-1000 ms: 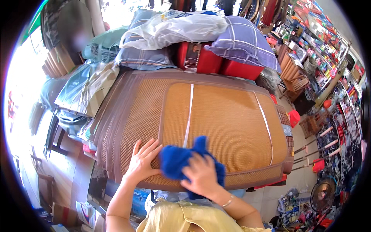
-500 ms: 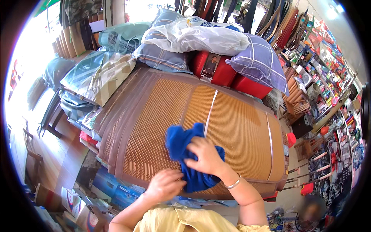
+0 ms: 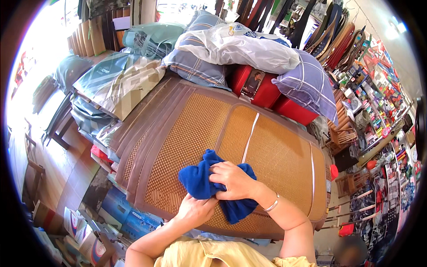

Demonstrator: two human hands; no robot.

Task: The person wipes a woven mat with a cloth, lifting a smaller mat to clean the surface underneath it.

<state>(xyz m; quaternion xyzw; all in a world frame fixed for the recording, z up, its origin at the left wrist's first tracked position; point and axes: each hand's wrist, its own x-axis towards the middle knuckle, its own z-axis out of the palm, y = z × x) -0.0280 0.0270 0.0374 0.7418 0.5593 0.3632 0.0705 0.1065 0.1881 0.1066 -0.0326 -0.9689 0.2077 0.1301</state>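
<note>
A crumpled royal-blue cloth [image 3: 195, 180] is bunched above the woven mats, near the front of the stack. My right hand [image 3: 235, 180] is closed around its middle, with the fingers curled into the folds and a silver bangle on the wrist. At the cloth's lower left edge, my left hand [image 3: 196, 210] pinches the fabric, its fingertips partly hidden under the folds. One end of the cloth hangs down below my right hand onto the mat. Brown-edged woven mats [image 3: 178, 133] lie stacked beneath; a folded tan mat [image 3: 280, 155] with white bands rests on top.
Plaid pillows [image 3: 307, 82], a white plastic bag [image 3: 249, 49] and red boxes [image 3: 296, 109] are piled behind the mats. Packaged bags [image 3: 120, 84] lie at the left. Blue boxes [image 3: 133, 218] stand below the front left edge. Crowded shelves [image 3: 387, 164] line the right; belts [image 3: 329, 31] hang behind.
My left hand has come up to the cloth and now grips its lower edge. The cloth's upper left part has folded down and leftward. The whole view has shifted slightly.
</note>
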